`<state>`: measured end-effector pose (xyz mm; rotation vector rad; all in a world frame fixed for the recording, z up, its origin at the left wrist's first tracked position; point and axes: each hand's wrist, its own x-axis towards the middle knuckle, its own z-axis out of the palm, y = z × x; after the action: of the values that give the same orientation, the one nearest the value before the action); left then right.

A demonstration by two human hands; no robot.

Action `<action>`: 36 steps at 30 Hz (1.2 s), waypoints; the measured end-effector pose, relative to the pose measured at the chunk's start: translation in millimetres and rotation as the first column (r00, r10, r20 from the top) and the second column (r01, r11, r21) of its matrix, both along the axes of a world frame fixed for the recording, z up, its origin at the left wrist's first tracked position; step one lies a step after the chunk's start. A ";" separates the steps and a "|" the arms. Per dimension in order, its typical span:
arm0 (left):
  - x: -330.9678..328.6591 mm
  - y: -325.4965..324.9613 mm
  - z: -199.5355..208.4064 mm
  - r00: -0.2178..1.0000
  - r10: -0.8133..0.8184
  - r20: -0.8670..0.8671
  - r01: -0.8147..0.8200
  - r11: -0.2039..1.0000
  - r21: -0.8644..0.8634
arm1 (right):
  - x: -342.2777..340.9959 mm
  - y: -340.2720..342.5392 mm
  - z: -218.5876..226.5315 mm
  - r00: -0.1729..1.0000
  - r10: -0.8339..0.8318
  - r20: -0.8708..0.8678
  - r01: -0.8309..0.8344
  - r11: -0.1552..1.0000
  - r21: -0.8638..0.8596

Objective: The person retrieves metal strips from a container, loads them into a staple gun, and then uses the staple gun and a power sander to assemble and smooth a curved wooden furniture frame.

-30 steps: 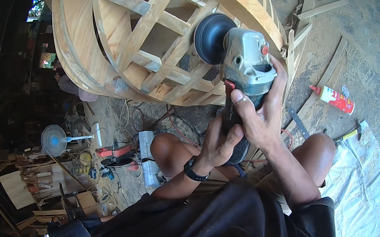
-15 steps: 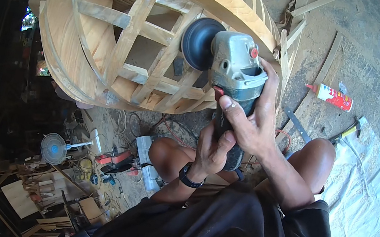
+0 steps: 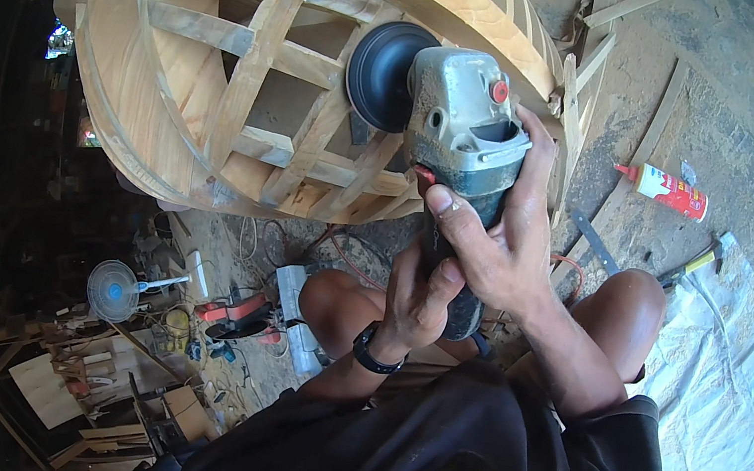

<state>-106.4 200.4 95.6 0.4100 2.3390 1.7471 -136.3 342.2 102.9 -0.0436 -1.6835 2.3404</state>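
Note:
An angle grinder (image 3: 466,120) with a silver head, a dark body and a black round disc (image 3: 385,74) is in both my hands. My left hand (image 3: 418,305) wraps round the lower end of its body. Higher up, my right hand (image 3: 497,242) grips the body, its thumb beside a red switch. The disc stands at a curved wooden frame (image 3: 259,74) with crossed slats and a thick rounded rim; I cannot tell whether it touches the wood. A dark watch sits on my left wrist.
On the floor at the right lie a red and white glue bottle (image 3: 672,192), a hammer (image 3: 700,260), wooden strips (image 3: 654,133) and a pale sheet (image 3: 727,368). At the lower left stand a fan (image 3: 114,291), a red and black tool (image 3: 237,315) and scattered wood pieces (image 3: 48,387).
The grinder's head and disc have shifted slightly left and up along the wooden frame. Both hands keep the same hold, and the view has shifted a little.

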 end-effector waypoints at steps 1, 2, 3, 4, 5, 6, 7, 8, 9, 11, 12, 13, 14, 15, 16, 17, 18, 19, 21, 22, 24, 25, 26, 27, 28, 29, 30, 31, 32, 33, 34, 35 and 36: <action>0.1 1.0 -0.9 1.000 0.002 0.009 -0.002 1.000 -0.005 | 0.2 0.2 -0.5 1.000 0.005 0.017 -0.004 0.998 -0.059; 0.5 1.9 -1.9 1.000 0.005 0.018 -0.005 1.000 -0.010 | 0.4 0.1 -1.2 0.999 0.011 0.033 -0.007 0.993 -0.118; 1.6 2.5 -3.7 1.000 0.004 0.014 -0.004 1.000 -0.014 | 1.3 0.7 -2.9 1.000 0.010 0.029 -0.007 0.993 -0.121; 4.3 2.8 -6.9 0.998 0.007 0.057 -0.006 1.000 -0.019 | 3.6 2.0 -6.8 0.998 -0.029 0.055 0.031 0.999 -0.041; 6.7 2.4 -8.0 0.995 0.009 0.099 -0.007 1.000 -0.024 | 5.1 1.7 -11.4 0.997 -0.050 0.064 0.050 0.999 -0.002; 8.5 1.5 -6.6 0.996 0.005 0.094 -0.002 1.000 -0.026 | 6.9 2.2 -15.8 0.995 -0.074 0.073 0.072 0.997 0.037; 11.1 0.1 -4.9 0.996 -0.024 0.085 0.029 0.997 -0.064 | 8.3 0.8 -21.4 0.997 -0.068 0.020 0.067 0.996 0.056; 10.6 -0.3 -3.9 0.996 -0.053 0.078 0.061 0.993 -0.103 | 8.5 0.0 -23.8 0.998 -0.061 -0.032 0.063 0.995 0.076; 8.0 1.5 -4.0 1.000 0.001 0.029 0.001 0.998 -0.058 | 7.1 -4.7 -17.0 0.998 -0.061 -0.005 0.060 0.996 -0.058; 1.3 -0.5 3.1 0.999 -0.018 0.049 0.020 0.999 -0.044 | 3.3 -5.4 -8.9 0.998 -0.058 -0.007 0.058 0.998 -0.012; -1.8 -1.1 5.4 0.997 -0.046 0.062 0.047 0.999 -0.019 | 1.6 -3.3 -6.3 0.998 -0.062 -0.016 0.062 0.997 0.044; -3.6 -1.4 5.6 0.997 -0.059 0.059 0.060 0.998 -0.020 | -0.6 -1.1 -5.0 0.998 -0.042 -0.044 0.043 0.998 0.037; -3.0 -1.2 4.8 0.996 -0.057 0.063 0.059 0.998 -0.019 | -1.8 -0.8 -6.8 0.998 -0.040 -0.041 0.042 0.998 0.038; -1.9 -1.0 4.5 0.998 -0.050 0.042 0.051 0.999 -0.016 | -3.0 0.1 -8.3 0.995 -0.036 -0.088 0.042 0.996 0.073; -1.7 -0.7 4.4 0.999 -0.043 0.021 0.044 0.999 -0.013 | -4.0 0.4 -9.3 0.990 -0.030 -0.135 0.044 0.993 0.107; -2.6 -0.5 5.1 0.999 -0.042 0.022 0.043 0.999 -0.013 | -4.8 0.2 -9.3 0.991 -0.029 -0.134 0.043 0.993 0.108; -2.9 -0.7 5.8 0.998 -0.050 0.034 0.050 0.999 -0.006 | -4.4 -0.3 -9.4 0.992 -0.027 -0.124 0.037 0.996 0.075; -2.9 -1.4 6.1 0.997 -0.057 0.046 0.057 0.998 0.000 | -3.6 -0.9 -9.8 0.993 -0.026 -0.114 0.031 0.999 0.043; -5.7 -4.2 4.6 0.995 -0.076 0.063 0.077 0.997 -0.014 | -1.3 -2.9 -11.8 0.997 -0.028 -0.078 0.030 0.999 0.020; -6.0 -5.3 3.6 0.992 -0.096 0.076 0.098 0.995 -0.029 | 0.3 -4.1 -13.0 0.998 -0.031 -0.046 0.031 1.000 -0.004; -1.4 -2.6 -1.4 0.993 -0.087 0.075 0.088 0.996 -0.013 | 5.7 -1.8 -20.8 0.997 -0.045 -0.061 0.051 0.994 0.098; 1.3 -1.0 -4.7 0.994 -0.080 0.072 0.080 0.997 0.003 | 8.6 -0.7 -25.4 0.995 -0.059 -0.078 0.073 0.977 0.198; 6.4 -2.9 -9.9 0.994 -0.082 0.070 0.082 0.997 0.003 | 12.5 -2.5 -30.5 0.995 -0.061 -0.080 0.076 0.977 0.199; 11.9 -5.5 -14.0 0.993 -0.082 0.086 0.082 0.997 0.001 | 16.9 -5.9 -35.4 0.993 -0.067 -0.101 0.086 0.977 0.195; 16.2 -8.2 -17.0 0.991 -0.082 0.102 0.082 0.997 -0.001 | 20.4 -7.8 -37.6 0.990 -0.074 -0.121 0.096 0.977 0.191; 18.6 -10.8 -19.5 0.992 -0.087 0.097 0.089 0.996 -0.012 | 22.5 -8.4 -37.0 0.992 -0.057 -0.110 0.076 0.983 0.170; 18.3 -10.6 -19.2 0.991 -0.088 0.101 0.089 0.996 -0.013 | 22.6 -7.3 -36.5 0.993 -0.059 -0.106 0.076 0.983 0.168; 16.9 -10.2 -18.5 0.990 -0.108 0.095 0.109 0.994 -0.005 | 22.0 -5.9 -36.5 0.990 -0.058 -0.128 0.081 0.979 0.185; 15.0 -9.7 -18.1 0.988 -0.129 0.089 0.129 0.992 0.004 | 21.0 -4.1 -36.2 0.987 -0.056 -0.148 0.086 0.975 0.203; 13.4 -9.8 -16.9 0.988 -0.126 0.090 0.126 0.992 -0.001 | 19.0 -2.3 -33.6 0.987 -0.054 -0.148 0.083 0.977 0.198; 11.1 -9.8 -16.0 0.992 -0.121 0.045 0.122 0.992 -0.017 | 16.1 0.0 -30.3 0.987 -0.047 -0.154 0.077 0.978 0.193; 9.0 -9.1 -15.6 0.993 -0.118 0.000 0.118 0.993 -0.032 | 13.6 1.3 -27.9 0.986 -0.041 -0.160 0.071 0.980 0.188; 6.3 -6.6 -17.9 0.993 -0.120 0.002 0.120 0.992 -0.032 | 11.2 1.6 -27.2 0.986 -0.042 -0.159 0.072 0.979 0.188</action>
<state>-100.1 193.8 77.8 0.5331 2.2878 1.6535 -125.0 343.8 75.7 0.1204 -1.7977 2.0709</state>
